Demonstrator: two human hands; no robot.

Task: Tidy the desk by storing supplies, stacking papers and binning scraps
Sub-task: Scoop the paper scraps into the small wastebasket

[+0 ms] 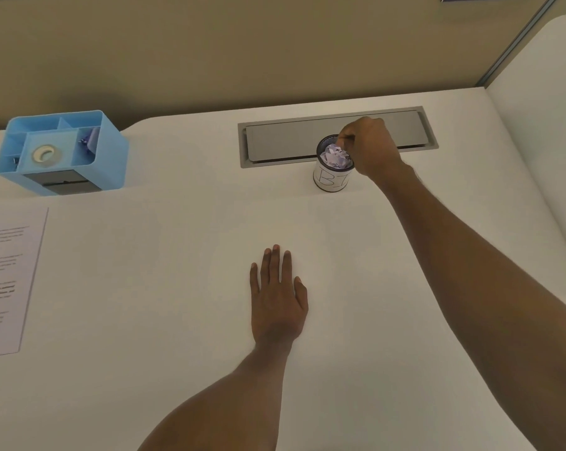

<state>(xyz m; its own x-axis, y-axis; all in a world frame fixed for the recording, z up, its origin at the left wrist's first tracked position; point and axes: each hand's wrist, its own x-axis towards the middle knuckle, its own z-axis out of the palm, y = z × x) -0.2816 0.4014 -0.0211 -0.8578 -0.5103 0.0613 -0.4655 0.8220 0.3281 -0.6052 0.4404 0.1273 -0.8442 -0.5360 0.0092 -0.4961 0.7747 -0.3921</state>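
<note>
- Crumpled paper (336,156) is seen inside the mesh bin cup (330,182), at the cable hatch's (284,141) front edge.
- The right hand (371,148) is held over it with fingers curled onto the paper; whether it is gripped cannot be told.
- The left hand (278,299) is laid flat, fingers straight, on bare desk (151,288).

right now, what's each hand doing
Left hand: open, flat on the white desk.
Right hand: curled over crumpled white paper in labelled mesh bin; grip cannot be told.

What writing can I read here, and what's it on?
"BI": handwritten on the small bin cup; any further letters hidden by the right hand.
Too blurred to read: lines of print on the paper sheet at the left edge.
No text seen on the blue organizer.
</note>
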